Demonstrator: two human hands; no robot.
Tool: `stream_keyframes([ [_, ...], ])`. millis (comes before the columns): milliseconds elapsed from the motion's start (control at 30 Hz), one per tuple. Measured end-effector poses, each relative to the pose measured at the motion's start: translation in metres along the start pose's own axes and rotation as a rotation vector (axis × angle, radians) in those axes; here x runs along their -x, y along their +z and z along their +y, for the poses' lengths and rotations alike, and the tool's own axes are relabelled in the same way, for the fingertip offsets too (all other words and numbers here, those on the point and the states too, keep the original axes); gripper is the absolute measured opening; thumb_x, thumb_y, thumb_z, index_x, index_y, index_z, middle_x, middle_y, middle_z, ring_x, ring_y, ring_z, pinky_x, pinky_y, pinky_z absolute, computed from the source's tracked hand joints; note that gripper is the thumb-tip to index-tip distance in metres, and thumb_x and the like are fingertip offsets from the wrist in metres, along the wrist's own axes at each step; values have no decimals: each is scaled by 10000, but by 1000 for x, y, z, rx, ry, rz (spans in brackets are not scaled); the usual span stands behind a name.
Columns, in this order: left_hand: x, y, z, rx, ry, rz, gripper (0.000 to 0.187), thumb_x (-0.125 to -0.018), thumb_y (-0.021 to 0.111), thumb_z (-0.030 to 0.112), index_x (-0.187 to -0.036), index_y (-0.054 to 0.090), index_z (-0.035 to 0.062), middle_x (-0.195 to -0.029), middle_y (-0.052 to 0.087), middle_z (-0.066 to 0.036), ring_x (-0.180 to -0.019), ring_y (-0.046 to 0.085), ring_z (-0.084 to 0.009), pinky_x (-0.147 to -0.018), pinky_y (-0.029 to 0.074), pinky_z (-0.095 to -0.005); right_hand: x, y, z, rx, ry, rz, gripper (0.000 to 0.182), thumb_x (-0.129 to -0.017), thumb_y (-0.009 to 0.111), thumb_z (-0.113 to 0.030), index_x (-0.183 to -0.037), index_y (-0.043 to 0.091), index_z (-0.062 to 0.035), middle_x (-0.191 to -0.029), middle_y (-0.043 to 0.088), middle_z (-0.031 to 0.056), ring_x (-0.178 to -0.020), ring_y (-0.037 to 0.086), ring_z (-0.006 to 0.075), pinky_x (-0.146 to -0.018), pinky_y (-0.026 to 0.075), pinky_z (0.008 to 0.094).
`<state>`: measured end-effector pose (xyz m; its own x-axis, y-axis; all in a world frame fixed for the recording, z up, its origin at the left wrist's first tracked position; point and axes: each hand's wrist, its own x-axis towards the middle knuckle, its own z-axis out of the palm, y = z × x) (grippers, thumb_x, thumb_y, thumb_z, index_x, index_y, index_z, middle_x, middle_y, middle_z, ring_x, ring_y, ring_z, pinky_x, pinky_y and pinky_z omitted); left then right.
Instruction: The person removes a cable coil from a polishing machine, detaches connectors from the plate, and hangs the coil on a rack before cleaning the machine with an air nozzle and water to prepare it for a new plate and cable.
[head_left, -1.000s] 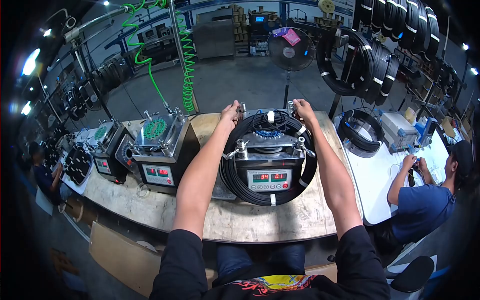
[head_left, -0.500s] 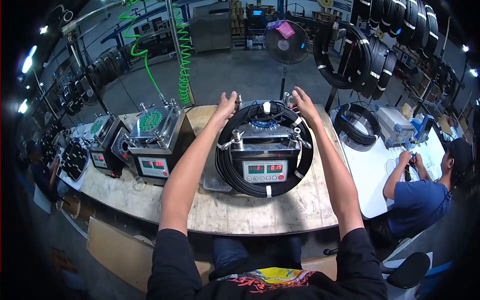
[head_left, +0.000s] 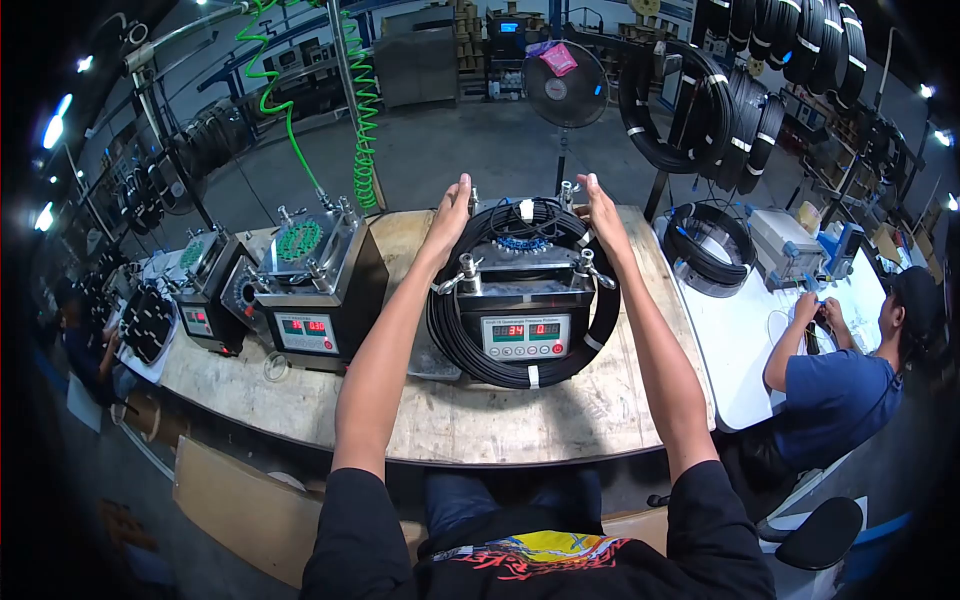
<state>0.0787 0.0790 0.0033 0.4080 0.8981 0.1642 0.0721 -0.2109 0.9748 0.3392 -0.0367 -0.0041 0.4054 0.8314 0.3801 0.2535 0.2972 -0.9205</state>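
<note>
A black cable coil [head_left: 462, 350] with white ties hangs around a polishing machine [head_left: 525, 306] whose front panel [head_left: 525, 336] shows red and green digits. A ring of blue connectors [head_left: 521, 244] lies on the machine's top, between metal corner clamps. My left hand [head_left: 453, 218], fingers stretched out and pointing up, is at the coil's far left side beside a rear clamp. On the other side my right hand [head_left: 602, 216] is also open, its fingers straight, close by the rear right clamp [head_left: 568, 192]. Both palms face inward toward the coil.
Two similar machines, one with a green connector ring [head_left: 299, 240], stand left on the wooden bench [head_left: 500, 425]. Green air hoses [head_left: 365, 130] hang above. To the right, a person [head_left: 840, 390] works at a white table [head_left: 735, 385] with another cable coil [head_left: 708, 250]. A fan [head_left: 566, 88] stands behind.
The panel digits have changed. My fingers have straightened and drawn closer together beside the coil. The whole view has shifted slightly.
</note>
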Motion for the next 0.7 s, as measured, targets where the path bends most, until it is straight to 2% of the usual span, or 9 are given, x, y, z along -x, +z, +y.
stream_keyframes([
  [133, -11, -8, -13, 134, -96, -90, 970, -1028, 342, 733, -1590, 282, -55, -1611, 357, -243, -1467, 403, -324, -1206, 323, -436, -1, 3, 2, 35, 31, 61, 806, -1062, 343, -677, -1320, 617, 36, -1126, 678, 148, -889, 609, 225, -862, 500, 348],
  [233, -14, -9, -18, 115, -92, -96, 991, -1017, 346, 747, -1594, 270, -54, -1623, 336, -250, -1469, 401, -327, -1208, 321, -436, -5, -3, 2, 236, 81, 59, 857, -1051, 336, -697, -1305, 633, 66, -1188, 701, 191, -1036, 652, 305, -968, 480, 397],
  [267, -15, -7, -19, 86, -53, -88, 998, -1012, 353, 754, -1591, 278, -56, -1618, 350, -253, -1472, 398, -330, -1206, 324, -433, -9, -8, 9, 302, 61, 15, 873, -1040, 296, -724, -1452, 566, -3, -1448, 597, 201, -973, 661, 275, -906, 515, 392],
  [367, -10, -5, -18, -63, 82, -53, 998, -1000, 375, 763, -1582, 307, -45, -1593, 400, -265, -1473, 406, -350, -1193, 335, -428, -12, -8, 17, 294, 18, 5, 852, -1048, 299, -705, -1472, 545, -8, -1487, 564, 198, -1236, 612, 319, -1014, 484, 400],
  [467, -5, -5, -22, -166, 140, 18, 957, -998, 404, 750, -1576, 346, -10, -1535, 474, -268, -1438, 455, -361, -1177, 350, -423, -2, -8, 12, 180, -73, -56, 817, -1057, 305, -686, -1496, 521, -31, -1511, 538, 199, -1408, 494, 330, -1105, 425, 401],
  [567, 12, -6, -21, -186, 167, 66, 898, -1003, 440, 720, -1578, 371, 34, -1512, 496, -275, -1409, 487, -361, -1177, 348, -423, 20, -5, -7, 151, -104, -64, 735, -1053, 391, -645, -1488, 529, -68, -1465, 575, 227, -1417, 504, 319, -1154, 377, 382],
  [600, 20, -6, -19, -185, 177, 75, 879, -1005, 453, 709, -1580, 377, 49, -1513, 493, -279, -1404, 491, -360, -1180, 344, -424, 20, -3, -3, 149, -148, -60, 664, -1037, 516, -578, -1495, 519, -96, -1274, 679, 206, -1235, 626, 268, -1050, 454, 363],
  [700, 36, -5, -14, -160, 232, 96, 807, -1011, 520, 649, -1567, 421, 74, -1200, 657, -196, -1139, 623, -268, -1046, 442, -378, 24, -8, 3, 170, -76, -107, 609, -1004, 640, -487, -1471, 540, -108, -1008, 710, 136, -954, 652, 179, -875, 495, 320],
])
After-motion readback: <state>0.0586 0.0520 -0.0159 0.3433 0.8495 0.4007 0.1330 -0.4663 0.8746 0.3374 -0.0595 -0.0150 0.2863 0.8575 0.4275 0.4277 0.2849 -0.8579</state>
